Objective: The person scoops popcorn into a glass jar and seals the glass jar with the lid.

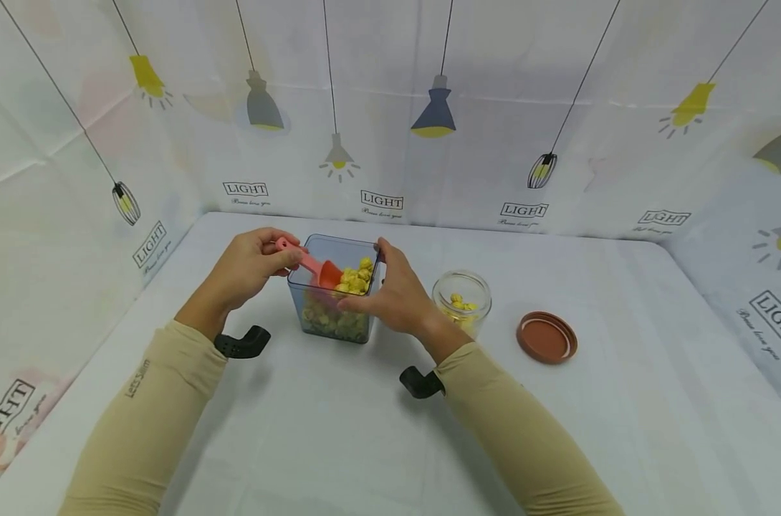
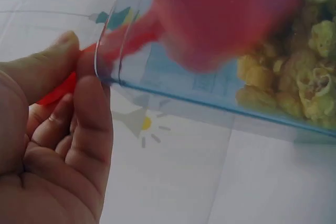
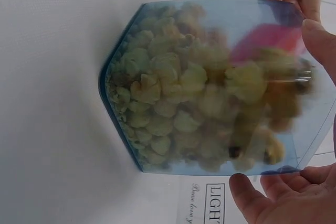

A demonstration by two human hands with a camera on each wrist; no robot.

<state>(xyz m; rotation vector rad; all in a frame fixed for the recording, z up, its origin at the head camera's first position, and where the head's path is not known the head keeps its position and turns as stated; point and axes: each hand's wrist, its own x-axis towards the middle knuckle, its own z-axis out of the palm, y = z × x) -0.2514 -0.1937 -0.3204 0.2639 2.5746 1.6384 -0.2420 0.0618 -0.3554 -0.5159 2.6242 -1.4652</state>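
My left hand (image 1: 247, 266) pinches the handle of a coral-red scoop (image 1: 305, 259) between thumb and fingers at the near left of a square see-through blue container (image 1: 329, 324). The scoop's bowl (image 2: 226, 19) is inside, beside yellow popcorn (image 1: 357, 278). In the right wrist view, popcorn (image 3: 157, 93) fills much of the container behind its clear wall. My right hand (image 1: 398, 295) grips the container on its right side, its thumb across the near wall and fingers at the far rim.
Right of the container stands an open glass jar (image 1: 463, 281) with some yellow popcorn inside. Farther right a round brown lid (image 1: 547, 337) lies on the white tabletop (image 1: 339, 423). A lamp-patterned cloth (image 1: 377, 93) hangs behind the table.
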